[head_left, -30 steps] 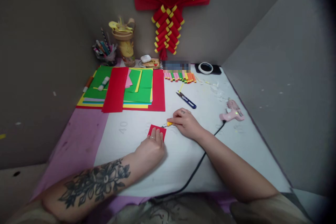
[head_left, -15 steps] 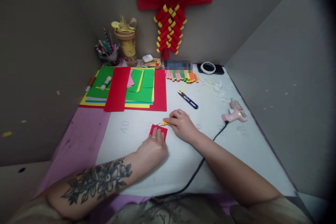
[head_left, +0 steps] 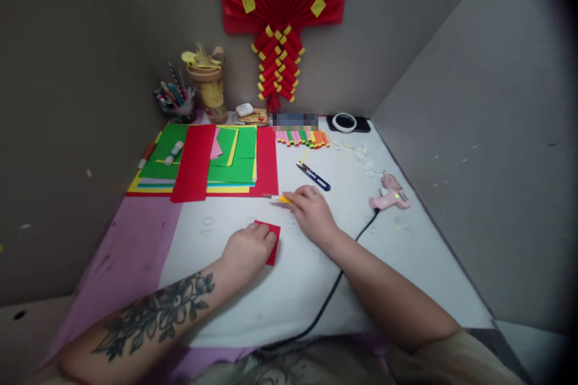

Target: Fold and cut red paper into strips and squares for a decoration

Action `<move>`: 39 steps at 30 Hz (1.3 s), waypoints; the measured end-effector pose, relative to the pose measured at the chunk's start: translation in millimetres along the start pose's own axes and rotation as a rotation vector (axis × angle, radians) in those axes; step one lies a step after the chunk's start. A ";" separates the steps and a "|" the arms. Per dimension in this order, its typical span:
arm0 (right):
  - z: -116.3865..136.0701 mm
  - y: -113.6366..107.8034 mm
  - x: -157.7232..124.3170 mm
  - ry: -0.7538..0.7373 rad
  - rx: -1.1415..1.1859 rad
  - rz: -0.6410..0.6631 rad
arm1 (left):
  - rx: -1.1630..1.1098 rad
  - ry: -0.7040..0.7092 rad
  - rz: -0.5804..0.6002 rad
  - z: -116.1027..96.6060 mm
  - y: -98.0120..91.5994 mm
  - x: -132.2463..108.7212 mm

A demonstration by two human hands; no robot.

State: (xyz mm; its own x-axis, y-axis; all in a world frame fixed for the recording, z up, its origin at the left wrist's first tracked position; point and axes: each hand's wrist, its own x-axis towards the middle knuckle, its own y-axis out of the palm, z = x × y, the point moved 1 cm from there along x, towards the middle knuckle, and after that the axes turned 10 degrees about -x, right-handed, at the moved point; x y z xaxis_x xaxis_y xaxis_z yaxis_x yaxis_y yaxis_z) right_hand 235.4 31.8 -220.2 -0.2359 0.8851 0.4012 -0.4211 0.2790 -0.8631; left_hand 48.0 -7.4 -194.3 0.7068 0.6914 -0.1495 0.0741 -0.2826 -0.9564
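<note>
A small red paper piece [head_left: 273, 248] lies on the white sheet [head_left: 217, 307] in front of me. My left hand [head_left: 248, 248] rests over its left part, fingers bent together and gripping it. To the right and farther back, my right hand [head_left: 311, 212] holds a yellow-handled cutter [head_left: 283, 199]. The cutter's blade points left, above the far side of the red piece and apart from it.
Coloured paper sheets [head_left: 230, 174] with a glue stick [head_left: 174, 153] are at the back left. Blue snips [head_left: 318, 179] and small paper rolls [head_left: 300, 139] lie behind my right hand. A pink glue gun [head_left: 390, 194] is at right, its cord under my right forearm.
The cutter has lifted off the red piece with my right hand. My left fingers have bent from lying flat, and the red piece has turned and shifted a little nearer. The view has tilted slightly.
</note>
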 end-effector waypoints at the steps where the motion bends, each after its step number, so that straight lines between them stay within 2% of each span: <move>1: -12.6 -7.1 0.1 0.050 -0.012 -0.057 | -0.047 -0.029 -0.039 3.2 -2.7 1.9; 3: -43.1 -20.8 -0.6 0.210 -0.081 -0.150 | -0.146 -0.065 -0.127 9.9 -6.8 5.5; 5: -73.8 -30.6 -2.2 0.338 -0.189 -0.157 | -0.244 -0.079 -0.170 17.2 -10.1 7.9; 7: -96.8 -35.5 -4.1 0.437 -0.311 -0.105 | -0.322 -0.083 -0.144 25.3 -13.9 8.9; 9: -105.4 -36.7 -5.4 0.498 -0.390 -0.074 | -0.382 -0.067 -0.068 33.1 -18.4 8.9; 11: -97.1 -35.4 -5.1 0.460 -0.375 -0.087 | -0.421 -0.062 0.006 39.7 -22.3 8.8; 14: -60.2 -30.0 -4.4 0.224 -0.136 -0.094 | -0.482 -0.102 0.031 46.4 -24.5 9.8; 17: -16.2 -21.5 -9.0 0.048 0.184 0.049 | -0.625 -0.097 -0.035 49.0 -22.8 12.2; 20: 14.1 -11.8 -17.7 0.123 0.422 0.222 | -0.832 -0.131 -0.173 49.5 -20.5 14.8; 24: 27.0 -2.1 -23.1 0.299 0.686 0.342 | -1.195 -0.284 -0.344 49.5 -17.0 17.3; 27: 21.5 -1.1 -20.5 0.425 0.719 0.292 | -1.343 -0.389 -0.432 53.3 -15.7 18.8; 31: 11.2 -6.1 -16.8 0.526 0.755 0.176 | -1.304 -0.464 -0.583 64.3 -17.5 19.5; 34: 9.8 -9.1 -16.4 0.538 0.871 0.151 | -1.272 -0.411 -0.554 66.4 -16.2 19.5; 37: 12.2 -8.3 -16.2 0.554 0.976 0.153 | -1.252 -0.364 -0.428 60.6 -12.3 19.2; 39: 14.1 -6.2 -15.7 0.567 1.028 0.155 | -1.323 -0.316 -0.330 54.5 -10.5 19.6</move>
State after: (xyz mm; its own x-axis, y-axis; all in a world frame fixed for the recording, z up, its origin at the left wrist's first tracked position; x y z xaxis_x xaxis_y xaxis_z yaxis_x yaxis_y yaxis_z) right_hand 229.4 10.9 -216.8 -0.0333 0.9941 -0.1033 -0.9898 -0.0472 -0.1348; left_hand 22.8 45.3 -200.9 0.3538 0.9167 -0.1857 0.9293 -0.3671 -0.0417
